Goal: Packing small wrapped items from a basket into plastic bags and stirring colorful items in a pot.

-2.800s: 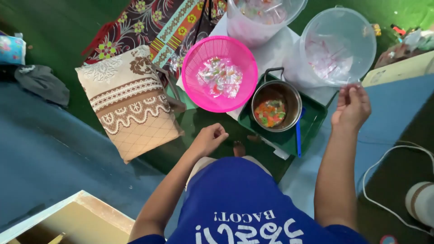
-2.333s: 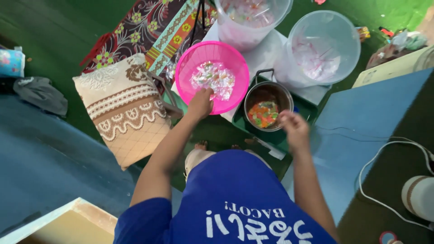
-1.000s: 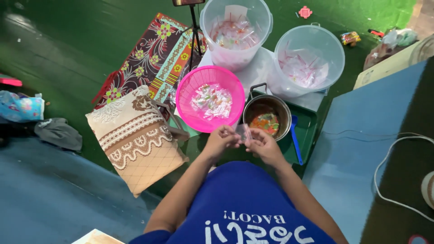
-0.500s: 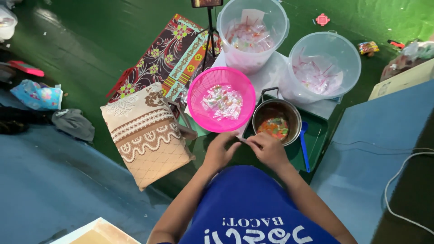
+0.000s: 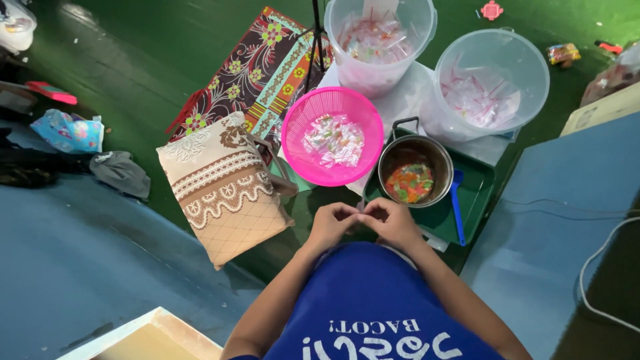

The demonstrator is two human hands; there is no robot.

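My left hand (image 5: 331, 223) and my right hand (image 5: 392, 221) meet in front of my blue shirt, fingertips pinched together on a small clear packet (image 5: 361, 211) that is mostly hidden. Just beyond them stands a metal pot (image 5: 415, 171) with orange, red and green pieces inside, on a green tray (image 5: 477, 190). A pink basket (image 5: 331, 137) to its left holds several small filled packets. A blue spoon (image 5: 457, 207) lies on the tray beside the pot.
Two clear plastic buckets (image 5: 380, 41) (image 5: 490, 83) hold packets at the back. A beige patterned cushion (image 5: 220, 187) and a floral cloth (image 5: 257, 73) lie to the left. A blue board (image 5: 567, 220) with a white cable (image 5: 597, 267) is on the right; rags sit far left.
My hands came back from the basket and the pot and joined close to my body. The view has shifted so the buckets and basket sit further right.
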